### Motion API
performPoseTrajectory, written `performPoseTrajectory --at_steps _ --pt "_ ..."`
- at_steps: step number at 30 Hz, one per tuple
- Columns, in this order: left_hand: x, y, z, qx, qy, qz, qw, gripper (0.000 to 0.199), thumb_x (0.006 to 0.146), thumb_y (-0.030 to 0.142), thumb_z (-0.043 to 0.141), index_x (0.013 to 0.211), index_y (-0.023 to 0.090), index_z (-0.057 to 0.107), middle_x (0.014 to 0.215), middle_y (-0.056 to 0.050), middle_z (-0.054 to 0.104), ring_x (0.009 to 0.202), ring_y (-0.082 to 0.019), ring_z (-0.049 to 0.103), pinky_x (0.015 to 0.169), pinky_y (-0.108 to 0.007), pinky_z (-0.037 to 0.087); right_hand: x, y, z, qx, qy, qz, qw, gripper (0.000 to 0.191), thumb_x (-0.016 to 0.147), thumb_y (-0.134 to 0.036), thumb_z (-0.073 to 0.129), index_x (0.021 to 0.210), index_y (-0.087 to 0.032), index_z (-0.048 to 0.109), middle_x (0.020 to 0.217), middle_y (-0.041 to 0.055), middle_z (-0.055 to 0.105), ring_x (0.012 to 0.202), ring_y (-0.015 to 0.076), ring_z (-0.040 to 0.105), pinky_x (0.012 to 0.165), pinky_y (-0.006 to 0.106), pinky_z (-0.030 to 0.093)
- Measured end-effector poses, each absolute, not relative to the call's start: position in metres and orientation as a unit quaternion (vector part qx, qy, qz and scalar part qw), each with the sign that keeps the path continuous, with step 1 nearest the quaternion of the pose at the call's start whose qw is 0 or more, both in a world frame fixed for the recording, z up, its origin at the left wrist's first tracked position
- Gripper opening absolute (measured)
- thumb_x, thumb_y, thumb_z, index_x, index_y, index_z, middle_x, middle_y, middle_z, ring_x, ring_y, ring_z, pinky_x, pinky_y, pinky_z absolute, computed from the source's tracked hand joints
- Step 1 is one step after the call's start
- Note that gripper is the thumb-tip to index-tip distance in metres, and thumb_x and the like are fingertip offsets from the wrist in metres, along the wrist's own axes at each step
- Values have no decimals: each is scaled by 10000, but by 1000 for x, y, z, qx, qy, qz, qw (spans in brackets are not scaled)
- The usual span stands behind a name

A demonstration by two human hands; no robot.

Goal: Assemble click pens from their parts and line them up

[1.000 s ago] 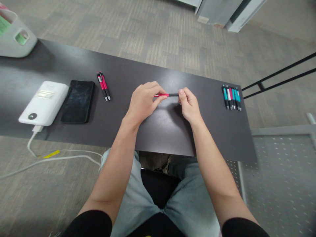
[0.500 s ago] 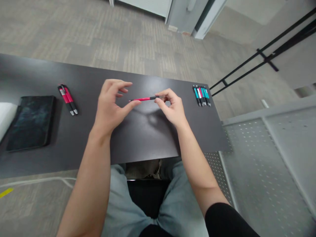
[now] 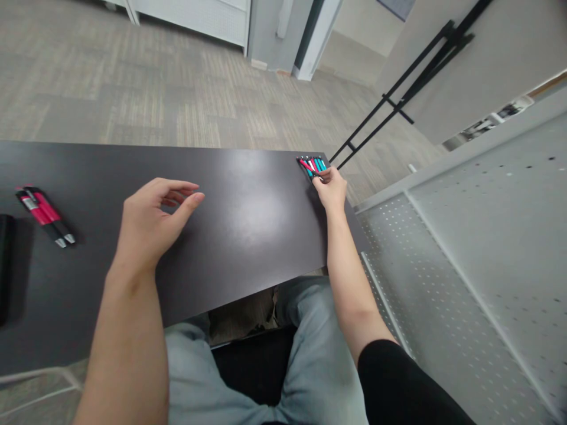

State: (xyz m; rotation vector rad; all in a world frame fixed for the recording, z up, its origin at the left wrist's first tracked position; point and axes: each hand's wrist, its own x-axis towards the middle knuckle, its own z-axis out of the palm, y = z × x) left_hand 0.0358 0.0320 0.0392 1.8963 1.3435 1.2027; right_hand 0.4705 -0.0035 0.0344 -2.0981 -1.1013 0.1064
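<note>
My right hand (image 3: 331, 188) pinches a red and black pen (image 3: 309, 166) near its black end, at the far right corner of the table. The pen slants over or beside a row of several teal, white and red pens (image 3: 319, 163); I cannot tell whether it touches them. The hand partly covers the row. My left hand (image 3: 155, 218) hovers above the table with nothing in it, thumb and fingers apart. Farther left, two red and black pens (image 3: 46, 216) lie side by side on the table.
The dark table (image 3: 248, 236) spans the view. A black object (image 3: 5, 265) is cut off at the left edge. A grey perforated panel (image 3: 425, 277) stands along the right side, and a black metal frame (image 3: 381, 115) rises behind the corner.
My right hand has carried the red pen rightward to the row of pens. The left hand has come away from the pen's tip. The view has turned right.
</note>
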Motion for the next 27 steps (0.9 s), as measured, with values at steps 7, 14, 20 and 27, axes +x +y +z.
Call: performPoseTrajectory --at_steps 7,14,20,27 --pt "34 31 41 702 511 421 263 176 1017 474 839 1098 334 910 1067 41 933 916 -246 835 916 -428 707 464 -1 35 -845 -438 12 307 76 994 -260 760 1033 -317 729 1264 125 972 1135 347 880 1043 435 647" --pt "34 33 39 700 501 438 258 186 985 465 849 1073 320 926 1049 14 941 913 -269 860 929 -472 723 458 -5 40 -855 -433 11 284 113 1009 -268 797 984 -322 701 1261 132 941 1200 374 863 1064 470 635" --pt "32 34 37 704 503 429 261 199 994 463 851 1092 311 936 1047 8 931 935 -274 873 961 -480 733 460 -5 37 -863 -440 17 250 190 1000 -277 826 917 -323 662 1200 120 866 1141 366 814 1052 484 620" --pt "32 34 37 701 505 428 266 181 999 475 863 1080 326 929 1052 16 941 909 -272 861 932 -473 725 460 -4 37 -859 -449 17 246 226 982 -279 830 896 -326 627 1096 89 824 1093 357 783 1049 492 611"
